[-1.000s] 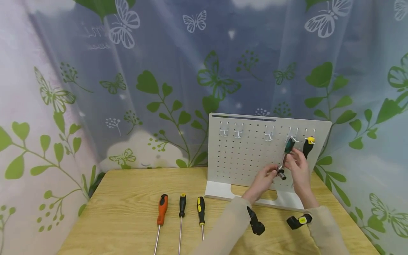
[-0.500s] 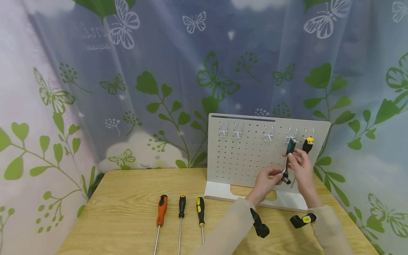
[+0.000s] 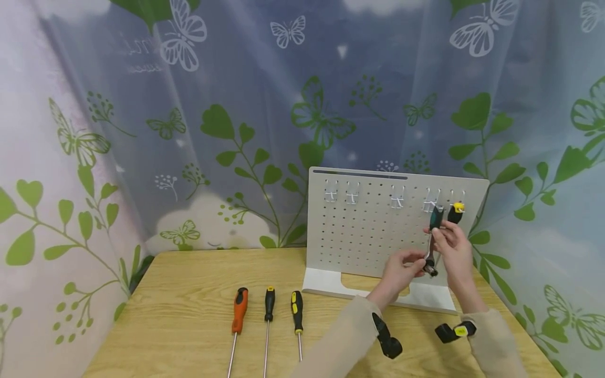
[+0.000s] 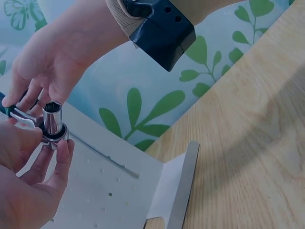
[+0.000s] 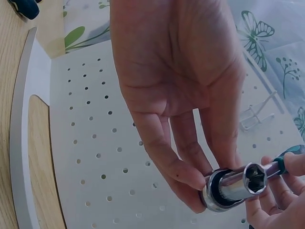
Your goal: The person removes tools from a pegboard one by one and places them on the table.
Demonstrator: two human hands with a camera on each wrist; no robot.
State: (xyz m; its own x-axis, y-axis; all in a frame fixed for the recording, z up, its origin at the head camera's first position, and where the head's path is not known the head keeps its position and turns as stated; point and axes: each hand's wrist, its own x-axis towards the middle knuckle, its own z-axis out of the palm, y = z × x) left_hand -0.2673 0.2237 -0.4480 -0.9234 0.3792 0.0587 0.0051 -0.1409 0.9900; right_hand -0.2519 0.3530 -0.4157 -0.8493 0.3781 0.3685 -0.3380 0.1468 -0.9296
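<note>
A ratchet wrench [image 3: 436,218] with a dark green handle end and a chrome socket [image 5: 242,183] on its head is held in front of the white pegboard [image 3: 359,236]. My left hand [image 3: 399,270] pinches the ratchet head between thumb and fingers, the socket's hollow end facing outward. Higher up, my right hand [image 3: 455,254] grips the handle, thumb and fingers around it. The handle's top end overlaps a wire hook [image 3: 430,202] in the head view. Just right of it, a black screwdriver [image 3: 456,212] with a yellow cap hangs on the board, its shaft [image 4: 105,157] pointing down.
Several clear-backed hooks line the board's upper part, among them a left one [image 3: 331,195] and a middle one [image 3: 397,200]. On the wooden table [image 3: 179,304] lie an orange screwdriver [image 3: 240,310], a black one [image 3: 269,304] and a black-and-yellow one [image 3: 296,312]. A patterned curtain [image 3: 255,131] surrounds the table.
Both hands have shifted right with the ratchet wrench, its head also dropping slightly. The wrench now stands more upright. The screwdrivers have stayed put.
</note>
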